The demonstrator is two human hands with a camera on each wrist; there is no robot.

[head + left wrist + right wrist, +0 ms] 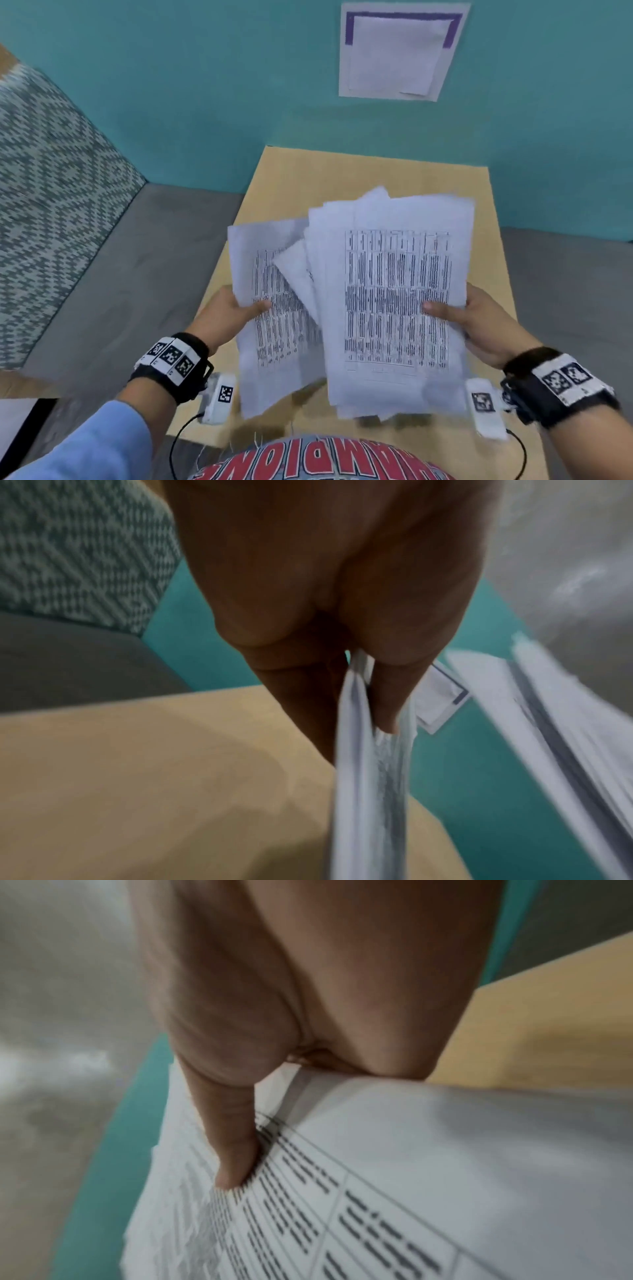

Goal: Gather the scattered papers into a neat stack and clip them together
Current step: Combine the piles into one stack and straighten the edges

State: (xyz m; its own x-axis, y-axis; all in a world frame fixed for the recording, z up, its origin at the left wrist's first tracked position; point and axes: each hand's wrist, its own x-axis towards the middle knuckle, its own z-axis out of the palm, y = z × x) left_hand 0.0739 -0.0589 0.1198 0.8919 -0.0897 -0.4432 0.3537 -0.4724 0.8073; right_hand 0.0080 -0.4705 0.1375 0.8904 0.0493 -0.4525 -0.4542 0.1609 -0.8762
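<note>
Both hands hold printed white papers up above the tan table (346, 171). My left hand (236, 310) pinches a few sheets (270, 325) at their left edge, thumb on top; the left wrist view shows those sheets (369, 777) edge-on between thumb and fingers. My right hand (459, 313) grips a thicker, uneven bundle of papers (397, 294) at its right edge, thumb pressed on the printed table. In the right wrist view the thumb (232, 1150) lies on the top sheet (445, 1164). The two bundles overlap in the middle, with loose sheets fanned between them. No clip is visible.
A teal wall (205, 85) stands behind the table, with a white sheet framed by purple tape (400, 51) fixed to it. A patterned cushion (51, 188) and grey seat (120, 291) lie to the left. The table's near edge meets the person's printed shirt (308, 459).
</note>
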